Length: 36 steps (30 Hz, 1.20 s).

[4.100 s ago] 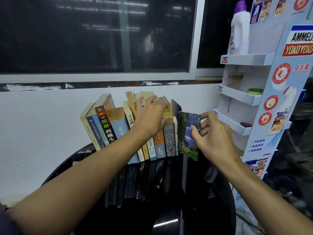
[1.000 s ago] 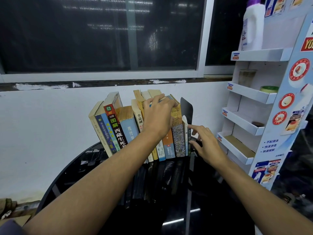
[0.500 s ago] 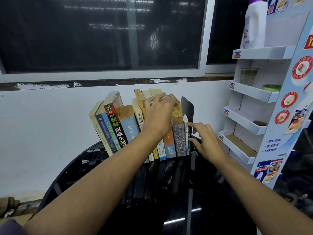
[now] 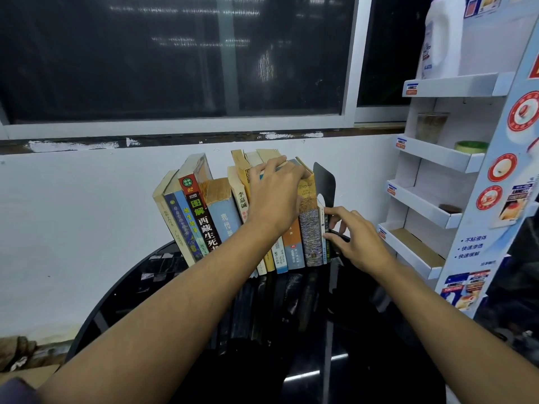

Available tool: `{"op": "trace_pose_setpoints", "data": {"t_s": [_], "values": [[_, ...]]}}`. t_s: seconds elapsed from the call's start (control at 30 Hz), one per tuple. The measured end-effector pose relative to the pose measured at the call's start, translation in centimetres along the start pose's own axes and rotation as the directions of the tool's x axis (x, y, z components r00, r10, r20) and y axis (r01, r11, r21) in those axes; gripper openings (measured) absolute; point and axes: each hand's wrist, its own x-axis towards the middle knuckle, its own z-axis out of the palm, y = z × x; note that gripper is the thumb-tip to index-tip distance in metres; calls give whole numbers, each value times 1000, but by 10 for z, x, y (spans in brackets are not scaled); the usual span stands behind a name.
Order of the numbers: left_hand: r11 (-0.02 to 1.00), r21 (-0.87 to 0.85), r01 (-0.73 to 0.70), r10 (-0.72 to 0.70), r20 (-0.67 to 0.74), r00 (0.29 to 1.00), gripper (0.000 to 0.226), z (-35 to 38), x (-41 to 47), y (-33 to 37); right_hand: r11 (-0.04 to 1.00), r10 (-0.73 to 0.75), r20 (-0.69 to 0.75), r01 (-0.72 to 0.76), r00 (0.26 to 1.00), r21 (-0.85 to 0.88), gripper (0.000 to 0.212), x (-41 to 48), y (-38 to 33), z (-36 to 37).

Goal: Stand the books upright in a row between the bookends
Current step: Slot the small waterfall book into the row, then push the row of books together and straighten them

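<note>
A row of books (image 4: 221,217) stands on the black round table (image 4: 122,293), leaning a little to the left. My left hand (image 4: 277,196) lies over the tops of the middle books, its fingers curled over their upper edges. A black bookend (image 4: 324,182) stands upright at the row's right end. A thin green book (image 4: 327,228) is the last one in the row, right against that bookend. My right hand (image 4: 354,237) touches the thin book's spine with its index finger and thumb. The left bookend is hidden.
A white cardboard display rack (image 4: 437,158) stands close on the right, holding a white bottle (image 4: 440,39) on top and a green tape roll (image 4: 471,146). A white wall and a dark window lie directly behind the books.
Four seconds ago my right hand held the green book outside the row; it now stands against the right bookend. In the last second my right fingers rose slightly along its spine.
</note>
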Motion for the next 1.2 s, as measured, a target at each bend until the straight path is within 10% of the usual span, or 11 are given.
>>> {"op": "trace_pose_setpoints", "data": {"t_s": [0.67,1.2], "values": [[989,-146,-36,28,-58,998,61,-4,-38,1,988,-72,83,83,994,-131,55,-3,-15,-28],[942,-176,285,-297,-41,954,108,-16,-159,-60,785,-556,257,601,790,-149,53,78,-149,-49]]}}
